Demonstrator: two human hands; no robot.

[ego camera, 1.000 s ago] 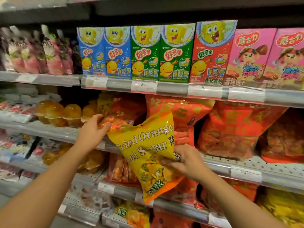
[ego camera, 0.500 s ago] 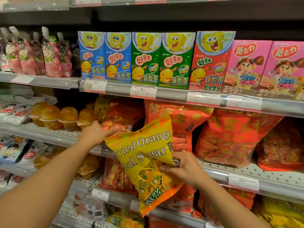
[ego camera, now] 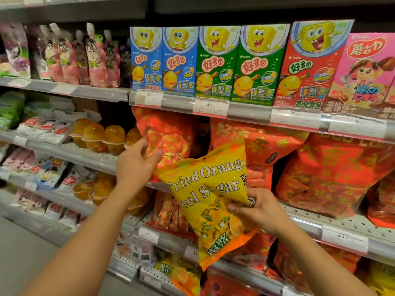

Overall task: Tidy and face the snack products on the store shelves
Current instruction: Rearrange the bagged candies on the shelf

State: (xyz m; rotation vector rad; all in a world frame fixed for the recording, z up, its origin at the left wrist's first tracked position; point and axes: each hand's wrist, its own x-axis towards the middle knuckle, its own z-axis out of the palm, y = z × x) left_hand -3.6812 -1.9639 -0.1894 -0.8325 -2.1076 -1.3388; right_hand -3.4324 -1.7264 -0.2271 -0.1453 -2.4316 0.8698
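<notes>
My right hand (ego camera: pixel 259 210) pinches a yellow bag (ego camera: pixel 213 201) of orange peel candy by its right edge, thumb across the front and fingers curled behind. The bag hangs tilted in front of the middle shelf (ego camera: pixel 342 229), near the centre of view, its top corner pointing to about one o'clock and its orange bottom seam (ego camera: pixel 226 251) sagging toward six. It looks soft and crinkly, filled with loose wrapped sweets that have slumped low, so I judge it moderately light but floppy and slick; a hold on the side seam or the top corners would steady it better than the bulging middle. My left hand (ego camera: pixel 136 165), at about ten o'clock from the bag, reaches to a red foil bag (ego camera: pixel 168 133) standing on the same shelf, thumb and fingers spread and partly curled against its lower left front. Both forearms stretch forward and upward from the lower corners.
</notes>
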